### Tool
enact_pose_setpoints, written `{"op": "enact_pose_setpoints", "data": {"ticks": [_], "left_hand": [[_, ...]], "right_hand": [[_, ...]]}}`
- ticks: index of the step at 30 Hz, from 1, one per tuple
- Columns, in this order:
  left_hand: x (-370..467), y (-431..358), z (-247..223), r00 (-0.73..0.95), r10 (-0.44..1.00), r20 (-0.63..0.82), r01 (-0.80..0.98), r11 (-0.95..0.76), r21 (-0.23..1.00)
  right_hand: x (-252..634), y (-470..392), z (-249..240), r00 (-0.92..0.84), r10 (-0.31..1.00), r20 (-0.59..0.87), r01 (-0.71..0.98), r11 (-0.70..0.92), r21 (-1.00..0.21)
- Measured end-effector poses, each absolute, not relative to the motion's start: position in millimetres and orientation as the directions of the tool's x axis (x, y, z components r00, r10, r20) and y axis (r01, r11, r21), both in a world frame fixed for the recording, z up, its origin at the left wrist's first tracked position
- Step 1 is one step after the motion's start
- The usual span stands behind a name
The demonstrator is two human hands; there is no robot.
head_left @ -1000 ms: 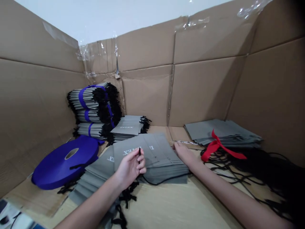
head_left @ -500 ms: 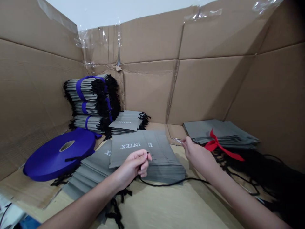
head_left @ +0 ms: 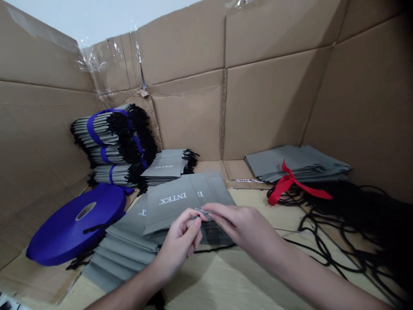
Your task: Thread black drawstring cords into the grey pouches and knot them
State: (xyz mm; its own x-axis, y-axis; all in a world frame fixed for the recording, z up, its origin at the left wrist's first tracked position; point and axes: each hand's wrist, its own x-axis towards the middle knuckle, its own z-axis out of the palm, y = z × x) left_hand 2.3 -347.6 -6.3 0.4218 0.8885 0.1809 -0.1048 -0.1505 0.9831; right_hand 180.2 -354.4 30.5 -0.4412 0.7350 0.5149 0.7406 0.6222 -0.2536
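My left hand (head_left: 185, 234) is closed, its thumb and forefinger pinching the end of a black cord (head_left: 214, 249). Close beside it, my right hand (head_left: 238, 219) pinches a thin metal tool (head_left: 198, 209), whose tip lies by the left fingertips. The cord runs from under the left hand toward the right, partly hidden behind my right hand. Beneath and behind both hands is a stack of grey INTEX pouches (head_left: 190, 193). More grey pouches (head_left: 119, 254) fan out to the left of my left hand.
A blue ribbon roll (head_left: 61, 232) lies at left, before banded pouch bundles (head_left: 103, 129). A smaller pouch stack (head_left: 164, 165) stands behind. At right are grey pouches (head_left: 274, 161), a red ribbon (head_left: 285, 183) and tangled black cords (head_left: 338, 232). Cardboard walls (head_left: 187, 116) enclose the table.
My right hand has moved left, bringing the metal tool up to my left fingertips. My left hand keeps its pinch. The view has shifted slightly, showing more of the cords at right.
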Motion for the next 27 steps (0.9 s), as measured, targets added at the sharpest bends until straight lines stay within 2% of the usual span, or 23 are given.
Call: {"op": "enact_pose_setpoints", "data": {"ticks": [7,13,17,22,27], "left_hand": [[-1,-345,-2,0.377,0.904,0.202,-0.109,-0.173,0.979],[-1,-343,-8,0.369,0.891,0.263,-0.093,-0.247,0.965],[-1,-341,-12,0.351,0.9,0.257,-0.125,-0.227,0.966],[1,-344,-7,0.326,0.916,0.235,-0.092,-0.217,0.972],[2,-345,-1,0.283,0.936,0.209,-0.088,-0.192,0.978]], "right_hand": [[177,-358,32,-0.469,0.658,0.59,0.705,0.681,-0.198],[177,-358,31,-0.487,0.654,0.579,0.712,0.681,-0.169],[178,-358,31,-0.496,0.653,0.573,0.715,0.681,-0.157],[178,-360,30,-0.515,0.651,0.557,0.758,0.65,-0.059],[177,-360,30,-0.581,0.62,0.528,0.766,0.635,0.097]]}}
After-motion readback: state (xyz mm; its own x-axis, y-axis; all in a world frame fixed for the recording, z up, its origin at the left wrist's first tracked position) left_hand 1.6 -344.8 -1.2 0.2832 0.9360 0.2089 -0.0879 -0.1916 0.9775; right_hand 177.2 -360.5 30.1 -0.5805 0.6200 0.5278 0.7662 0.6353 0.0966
